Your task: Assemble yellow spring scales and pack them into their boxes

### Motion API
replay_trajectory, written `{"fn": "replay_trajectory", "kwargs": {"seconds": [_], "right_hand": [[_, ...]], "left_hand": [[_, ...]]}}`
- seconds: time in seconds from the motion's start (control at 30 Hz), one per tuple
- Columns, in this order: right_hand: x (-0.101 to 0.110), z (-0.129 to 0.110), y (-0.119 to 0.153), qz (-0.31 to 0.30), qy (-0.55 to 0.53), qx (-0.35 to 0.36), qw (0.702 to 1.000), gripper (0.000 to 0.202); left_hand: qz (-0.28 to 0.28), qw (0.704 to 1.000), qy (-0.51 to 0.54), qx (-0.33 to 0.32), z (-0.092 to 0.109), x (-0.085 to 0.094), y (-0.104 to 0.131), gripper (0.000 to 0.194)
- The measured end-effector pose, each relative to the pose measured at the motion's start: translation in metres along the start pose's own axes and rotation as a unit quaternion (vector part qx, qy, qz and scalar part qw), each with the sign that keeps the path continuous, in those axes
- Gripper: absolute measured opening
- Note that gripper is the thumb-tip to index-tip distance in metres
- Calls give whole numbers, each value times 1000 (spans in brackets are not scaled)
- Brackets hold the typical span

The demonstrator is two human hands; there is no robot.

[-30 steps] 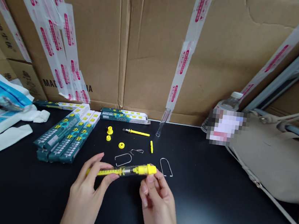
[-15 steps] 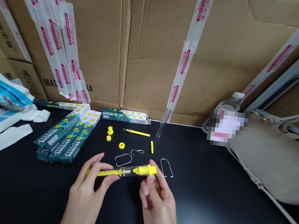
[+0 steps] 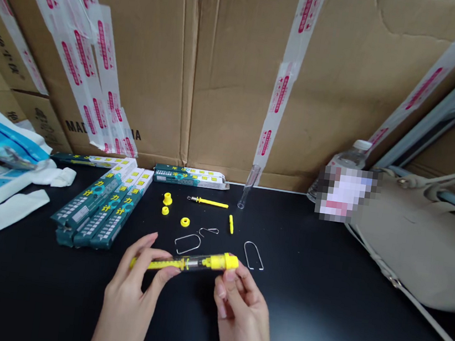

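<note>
A clear-tubed spring scale (image 3: 194, 263) with a yellow scale strip inside lies almost level above the black table. My left hand (image 3: 138, 282) is closed around its left part, thumb below and fingers above. At the other end, my right hand (image 3: 242, 295) pinches near the yellow cap (image 3: 227, 261) with thumb and index finger. Just behind the tube lie a bent wire loop (image 3: 187, 244) and a small wire hook (image 3: 208, 230). Another wire loop (image 3: 253, 255) rests behind my right hand.
Yellow collars (image 3: 167, 199), a ring (image 3: 185, 222), a short yellow rod (image 3: 231, 224) and a yellow rod with a spring (image 3: 208, 202) lie farther back. An empty clear tube (image 3: 249, 187) stands there. Printed boxes (image 3: 99, 209) lie left; a bag (image 3: 419, 240) and bottle (image 3: 357, 154) sit right.
My right index finger has slid down from the top of the yellow cap to its end. The cap end dips very slightly. My left hand keeps its hold.
</note>
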State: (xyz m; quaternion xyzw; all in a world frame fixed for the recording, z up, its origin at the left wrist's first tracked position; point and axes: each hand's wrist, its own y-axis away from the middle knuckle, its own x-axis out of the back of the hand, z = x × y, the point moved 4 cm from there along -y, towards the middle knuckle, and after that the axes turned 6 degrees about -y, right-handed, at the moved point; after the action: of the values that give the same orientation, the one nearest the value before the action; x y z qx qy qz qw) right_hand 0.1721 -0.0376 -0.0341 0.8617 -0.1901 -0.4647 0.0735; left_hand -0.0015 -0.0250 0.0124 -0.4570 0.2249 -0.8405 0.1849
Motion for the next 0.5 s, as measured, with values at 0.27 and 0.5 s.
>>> {"fn": "replay_trajectory", "kwargs": {"seconds": [0.27, 0.5], "right_hand": [[-5, -3, 3, 25, 9, 26, 999, 36], [-7, -3, 5, 5, 5, 20, 1000, 53]], "left_hand": [[8, 1000, 14, -4, 4, 0, 0, 42], [11, 1000, 29, -4, 5, 0, -1, 40]]}}
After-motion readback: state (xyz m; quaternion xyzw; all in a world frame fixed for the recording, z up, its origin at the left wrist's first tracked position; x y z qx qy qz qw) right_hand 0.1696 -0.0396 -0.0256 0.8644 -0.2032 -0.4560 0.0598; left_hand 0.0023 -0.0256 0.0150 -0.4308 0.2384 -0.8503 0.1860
